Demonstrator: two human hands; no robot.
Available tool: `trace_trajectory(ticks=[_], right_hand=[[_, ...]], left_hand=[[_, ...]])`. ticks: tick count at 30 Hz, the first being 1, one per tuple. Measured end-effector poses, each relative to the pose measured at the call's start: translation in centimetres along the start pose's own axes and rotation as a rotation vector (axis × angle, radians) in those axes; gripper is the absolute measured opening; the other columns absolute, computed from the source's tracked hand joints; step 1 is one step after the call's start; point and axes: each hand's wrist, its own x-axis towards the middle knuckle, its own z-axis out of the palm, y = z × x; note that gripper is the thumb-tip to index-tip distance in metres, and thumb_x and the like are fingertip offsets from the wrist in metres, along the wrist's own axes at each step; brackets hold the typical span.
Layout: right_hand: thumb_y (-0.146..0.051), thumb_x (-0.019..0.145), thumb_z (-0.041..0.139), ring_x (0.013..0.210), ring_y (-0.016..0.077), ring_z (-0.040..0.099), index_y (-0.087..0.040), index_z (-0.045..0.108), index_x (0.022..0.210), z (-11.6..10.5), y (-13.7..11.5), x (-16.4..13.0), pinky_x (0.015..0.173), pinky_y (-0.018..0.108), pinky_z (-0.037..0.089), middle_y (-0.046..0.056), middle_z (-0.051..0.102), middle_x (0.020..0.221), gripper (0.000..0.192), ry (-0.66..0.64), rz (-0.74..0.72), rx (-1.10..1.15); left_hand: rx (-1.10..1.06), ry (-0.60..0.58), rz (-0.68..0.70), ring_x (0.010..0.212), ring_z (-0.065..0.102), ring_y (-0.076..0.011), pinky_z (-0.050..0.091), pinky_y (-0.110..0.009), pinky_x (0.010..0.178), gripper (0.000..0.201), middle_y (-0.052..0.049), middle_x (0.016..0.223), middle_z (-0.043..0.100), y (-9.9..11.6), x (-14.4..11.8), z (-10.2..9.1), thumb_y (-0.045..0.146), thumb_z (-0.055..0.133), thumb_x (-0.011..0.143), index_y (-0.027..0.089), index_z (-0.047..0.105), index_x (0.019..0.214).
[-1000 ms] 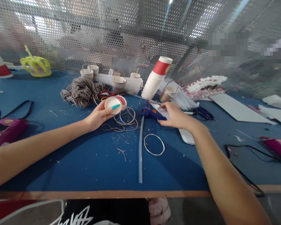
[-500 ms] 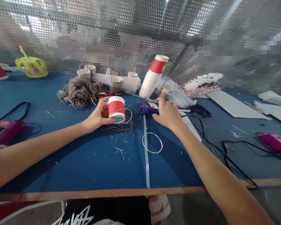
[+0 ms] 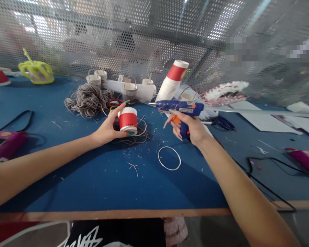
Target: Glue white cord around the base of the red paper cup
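The blue table [image 3: 67, 178] carries everything; I take the red cup [image 3: 127, 120] as the landmark. It stands upside down on the table, on loose string loops [image 3: 139, 135]. Far behind and left of the cup lies a grey yarn heap [image 3: 89, 99]. Behind and right of it leans a cup stack [image 3: 171, 85]. In front and to the right of it lies a white ring [image 3: 169, 158].

The left hand [image 3: 108, 128] is curled around the left side of the cup, the fingers half closed and touching its wall, one finger raised free. The right hand [image 3: 190, 128], to the right of the cup, is closed around the handle of the glue gun [image 3: 179, 107], which is held above the table with its nozzle pointing left, toward the cup. A long clear glue stick [image 3: 260, 111] sticks out of its back, far to the right.

The nozzle is likely hot, so it could burn the left fingers if it comes too close to them. The long stick could sweep the things on the right when the gun turns. Its cord [image 3: 262, 185] could also catch.
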Motion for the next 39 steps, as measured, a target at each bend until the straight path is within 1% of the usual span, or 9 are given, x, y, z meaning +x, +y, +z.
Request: trace_trajectory(ticks=[2, 5, 10, 13, 16, 21, 24, 29, 39], right_hand=[[-0.061, 0.070, 0.073, 0.030, 0.0086, 0.038, -0.020, 0.068, 0.075, 0.8, -0.1, -0.3, 0.029, 0.026, 0.032, -0.007, 0.046, 0.044, 0.041, -0.050, 0.046, 0.076], [-0.057, 0.064, 0.081, 0.034, 0.0080, 0.043, -0.021, 0.071, 0.083, 1.7, -0.1, -0.8, 0.029, 0.026, 0.038, -0.004, 0.062, 0.059, 0.042, -0.075, 0.072, 0.112], [-0.049, 0.059, 0.087, 0.038, 0.0095, 0.048, -0.020, 0.070, 0.074, 2.1, -0.2, -0.9, 0.030, 0.027, 0.042, 0.002, 0.069, 0.065, 0.037, -0.111, 0.078, 0.098], [-0.042, 0.055, 0.089, 0.038, 0.0096, 0.048, -0.021, 0.067, 0.066, 2.3, -0.3, -1.0, 0.027, 0.025, 0.039, 0.000, 0.068, 0.059, 0.032, -0.110, 0.047, 0.038], [-0.039, 0.059, 0.086, 0.034, 0.0083, 0.044, -0.022, 0.064, 0.059, 2.6, -0.2, -1.2, 0.025, 0.023, 0.035, -0.002, 0.064, 0.051, 0.028, -0.115, 0.021, -0.060], [-0.033, 0.068, 0.079, 0.034, 0.0073, 0.041, -0.021, 0.072, 0.070, 3.0, 0.1, -1.6, 0.027, 0.023, 0.031, -0.002, 0.063, 0.051, 0.014, -0.147, 0.006, -0.179], [-0.030, 0.070, 0.075, 0.036, 0.0082, 0.042, -0.021, 0.070, 0.067, 3.0, 0.2, -1.7, 0.030, 0.023, 0.032, -0.003, 0.062, 0.051, 0.010, -0.131, 0.010, -0.228], [-0.029, 0.074, 0.069, 0.036, 0.0084, 0.043, -0.021, 0.066, 0.055, 3.3, 0.4, -1.8, 0.032, 0.023, 0.034, 0.000, 0.064, 0.051, 0.021, -0.161, 0.033, -0.314], [-0.026, 0.071, 0.068, 0.033, 0.0072, 0.043, -0.019, 0.064, 0.054, 3.6, 0.3, -1.7, 0.029, 0.023, 0.034, 0.000, 0.064, 0.050, 0.019, -0.135, 0.113, -0.339]], left_hand=[[0.031, 0.009, 0.020, 0.124, 0.052, -0.0349, 0.039, -0.064, 0.110, 0.104, -0.010, 0.142, 0.043, -0.2, 0.1, -0.1, 0.016, 0.084, 0.060, 0.036, 0.033, 0.149], [0.078, 0.044, 0.054, 0.129, 0.047, -0.0366, 0.038, -0.064, 0.111, 0.105, -0.010, 0.143, 0.040, -0.4, 0.1, -0.1, 0.017, 0.085, 0.058, 0.036, 0.035, 0.148], [0.022, 0.052, 0.052, 0.127, 0.049, -0.0328, 0.047, -0.059, 0.106, 0.095, -0.009, 0.144, 0.037, -0.4, 0.0, 0.1, 0.018, 0.084, 0.062, 0.035, 0.038, 0.143], [0.005, 0.040, 0.046, 0.127, 0.049, -0.0323, 0.046, -0.058, 0.108, 0.097, -0.010, 0.146, 0.036, -0.4, 0.0, 0.2, 0.017, 0.082, 0.062, 0.035, 0.034, 0.144], [0.027, 0.052, 0.089, 0.130, 0.046, -0.0339, 0.042, -0.059, 0.111, 0.097, -0.009, 0.144, 0.034, -0.6, 0.0, 0.3, 0.017, 0.082, 0.059, 0.034, 0.037, 0.143], [0.052, 0.084, 0.116, 0.129, 0.047, -0.0332, 0.043, -0.058, 0.111, 0.094, -0.007, 0.140, 0.034, -0.8, 0.1, 0.4, 0.016, 0.082, 0.059, 0.034, 0.041, 0.141], [0.078, 0.083, 0.130, 0.129, 0.046, -0.0326, 0.043, -0.057, 0.110, 0.093, -0.006, 0.138, 0.035, -0.9, 0.1, 0.3, 0.015, 0.082, 0.060, 0.035, 0.041, 0.142], [0.123, 0.091, 0.161, 0.130, 0.044, -0.0327, 0.043, -0.058, 0.110, 0.092, -0.006, 0.136, 0.037, -1.2, 0.1, 0.2, 0.015, 0.081, 0.061, 0.036, 0.041, 0.142], [0.119, 0.094, 0.165, 0.132, 0.043, -0.0325, 0.042, -0.056, 0.112, 0.089, -0.006, 0.137, 0.035, -1.3, 0.1, 0.4, 0.015, 0.080, 0.062, 0.034, 0.042, 0.140]])
